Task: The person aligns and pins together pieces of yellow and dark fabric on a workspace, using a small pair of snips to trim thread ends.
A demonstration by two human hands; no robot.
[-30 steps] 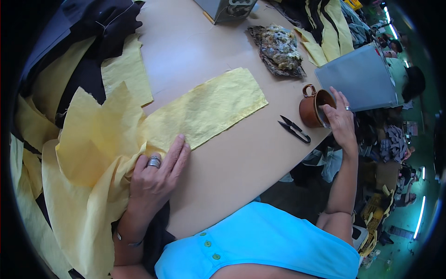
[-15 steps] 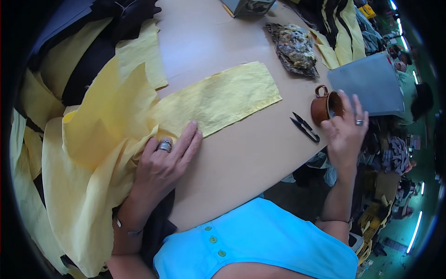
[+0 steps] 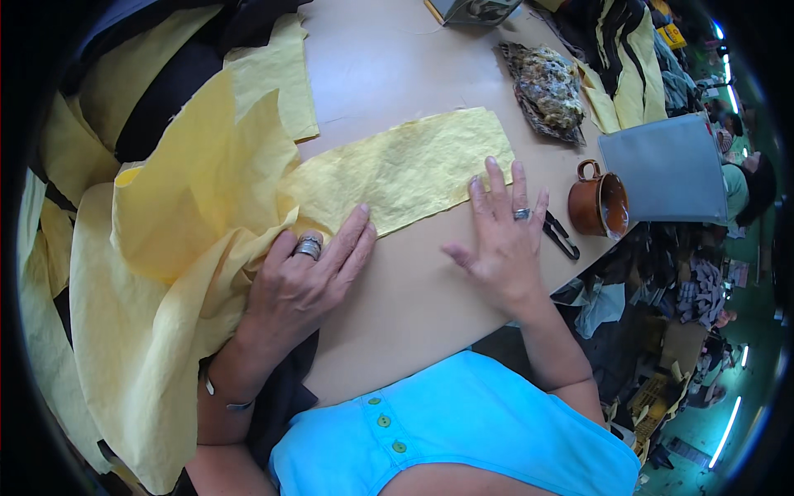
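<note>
A strip of yellow fabric (image 3: pixel 413 169) lies flat on the table, its left end running into a large loose yellow piece (image 3: pixel 207 190). My left hand (image 3: pixel 310 264) holds the strip down at the gathered folds; two fingers stretch along its near edge and the others bend into the cloth. Over the strip's near right corner is my right hand (image 3: pixel 504 240), open with fingers spread, fingertips at the fabric edge. Small black thread snips (image 3: pixel 562 237) lie just right of this hand, partly hidden by it. Beyond them a brown glazed mug (image 3: pixel 597 202) stands near the table edge.
A crusty, mottled lump (image 3: pixel 546 91) sits at the far right, near a grey flat panel (image 3: pixel 662 169). Yellow and dark cloth pieces (image 3: pixel 169 83) pile up at the left, more (image 3: pixel 620 50) at the back right. The tan tabletop (image 3: pixel 397 281) ends along a slanting near edge.
My right hand has moved left from the mug to the near right corner of the yellow strip. The left hand stays on the fabric. The view has shifted slightly.
</note>
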